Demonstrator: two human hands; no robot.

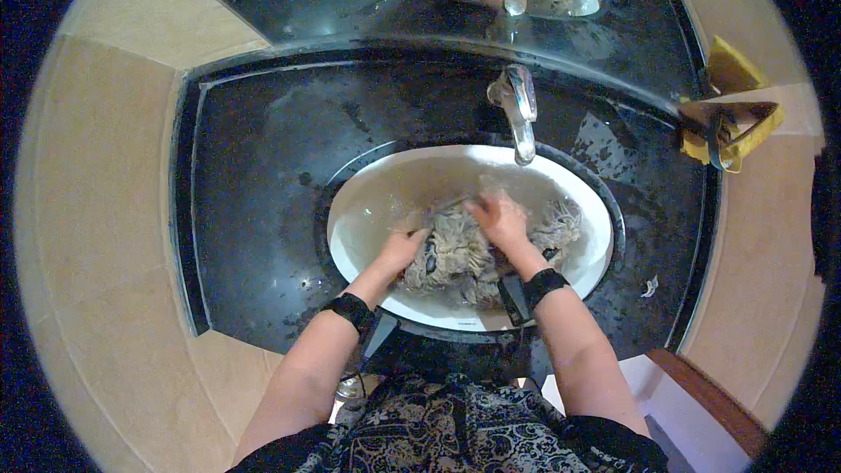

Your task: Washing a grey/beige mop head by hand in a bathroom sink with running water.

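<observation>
Grey, shaggy stringy fabric, like a mop head [460, 249], lies soaked in murky water in a white oval sink [341, 236]. My left hand [402, 248] is at the left side of the strands, fingers partly in the water. Over the upper middle of the bundle, my right hand [499, 217] is blurred, with its fingers near the water. More strands spread to the right of my right wrist. Whether either hand grips the fabric is hard to tell. Each wrist wears a black band with a dark device hanging from it.
A chrome faucet [521, 112] stands behind the sink on a wet black stone counter [263, 177]. A mirror behind it reflects the sink and hands. Yellow cloths [736, 144] hang at the right wall. A small white scrap [649, 286] lies on the counter's right.
</observation>
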